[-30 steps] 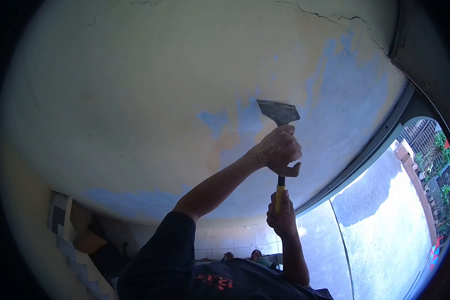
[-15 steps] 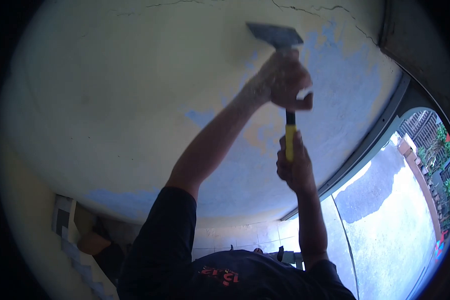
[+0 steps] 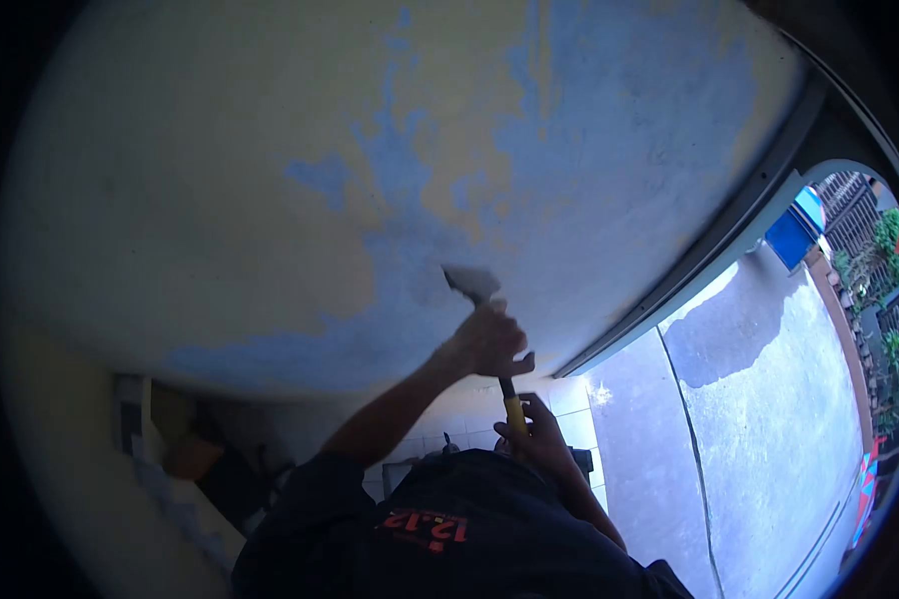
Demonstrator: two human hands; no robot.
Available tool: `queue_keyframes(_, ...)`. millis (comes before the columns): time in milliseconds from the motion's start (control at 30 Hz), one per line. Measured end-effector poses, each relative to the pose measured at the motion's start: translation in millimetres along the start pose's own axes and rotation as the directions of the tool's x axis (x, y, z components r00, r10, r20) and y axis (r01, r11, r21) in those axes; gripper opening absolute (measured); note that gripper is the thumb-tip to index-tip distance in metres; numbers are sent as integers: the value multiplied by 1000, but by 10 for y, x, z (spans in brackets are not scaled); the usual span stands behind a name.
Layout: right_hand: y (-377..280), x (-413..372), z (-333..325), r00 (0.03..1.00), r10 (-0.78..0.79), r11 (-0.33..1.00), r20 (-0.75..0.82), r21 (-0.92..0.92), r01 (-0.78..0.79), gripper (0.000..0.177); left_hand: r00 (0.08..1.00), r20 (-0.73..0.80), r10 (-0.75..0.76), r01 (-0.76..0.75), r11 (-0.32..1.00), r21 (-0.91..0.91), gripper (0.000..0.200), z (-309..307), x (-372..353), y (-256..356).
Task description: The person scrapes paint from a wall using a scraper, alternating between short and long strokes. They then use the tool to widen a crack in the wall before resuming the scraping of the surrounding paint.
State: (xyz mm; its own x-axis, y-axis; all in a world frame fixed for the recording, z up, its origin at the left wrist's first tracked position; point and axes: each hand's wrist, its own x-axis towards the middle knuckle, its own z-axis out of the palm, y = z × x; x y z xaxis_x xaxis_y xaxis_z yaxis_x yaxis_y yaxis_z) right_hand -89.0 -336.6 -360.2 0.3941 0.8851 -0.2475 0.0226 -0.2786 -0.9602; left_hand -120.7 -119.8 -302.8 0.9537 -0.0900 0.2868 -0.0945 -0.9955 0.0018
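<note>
Scraper [image 3: 469, 283] in left hand [image 3: 487, 341], right hand [image 3: 541, 439] below

Sunlit driveway [image 3: 769, 399], blue bin [image 3: 794, 235] (plants [image 3: 889, 235] beyond)

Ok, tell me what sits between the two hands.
In the head view, only a short stretch of the scraper handle, dark then yellow, shows between the left hand above and the right hand below; both grip it.

One fisheye head camera faces the peeling painted surface [image 3: 220, 180] at close range.
</note>
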Motion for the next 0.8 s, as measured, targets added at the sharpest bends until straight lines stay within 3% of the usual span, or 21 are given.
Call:
queue_keyframes(67,146,-49,-141,998,26,998,64,-62,-22,47,979,163,-126,139,988,-68,48,357,-221,112)
queue_keyframes(100,165,-56,-215,988,140,987,70,-94,-133,42,958,217,-186,211,973,-95,49,425,-305,172)
queue_keyframes(133,195,-56,-288,966,249,963,72,-128,-239,38,954,218,-203,227,970,-89,49,480,-367,225)
queue_keyframes(167,346,-54,-337,965,246,963,89,-133,-234,38,949,233,-211,247,960,-135,47,521,-421,274)
queue_keyframes(233,718,22,-380,993,-64,949,102,-303,92,40,938,256,-235,282,945,-165,46,534,-460,331)
queue_keyframes(267,656,64,-393,990,-70,953,119,-287,102,40,970,87,-226,239,954,-179,43,477,-454,374)
queue_keyframes(300,588,73,-380,983,7,997,186,-72,7,41,976,-75,-205,188,965,-185,40,424,-467,406)
queue_keyframes(333,492,61,-347,961,72,984,265,141,-112,42,964,-173,-204,173,968,-180,37,400,-451,421)
queue_keyframes(367,414,67,-323,955,85,978,285,159,-134,40,968,-148,-205,178,968,-175,37,363,-481,415)
queue_keyframes(433,499,177,-203,930,29,952,368,272,-137,38,926,-346,-151,140,988,-58,35,313,-509,349)
queue_keyframes(467,535,243,-102,931,25,950,364,282,-136,38,908,-399,-127,129,991,-22,32,304,-512,276)
queue_keyframes(567,541,382,230,959,-17,926,282,367,-91,34,927,-368,-77,95,995,31,30,386,-554,-19)
queue_keyframes(667,381,479,351,998,63,994,-12,93,-62,34,934,-352,-68,85,996,34,24,413,-509,-206)
queue_keyframes(800,249,558,411,996,-43,999,-76,-18,42,41,926,-376,-42,86,991,100,21,261,-463,-260)
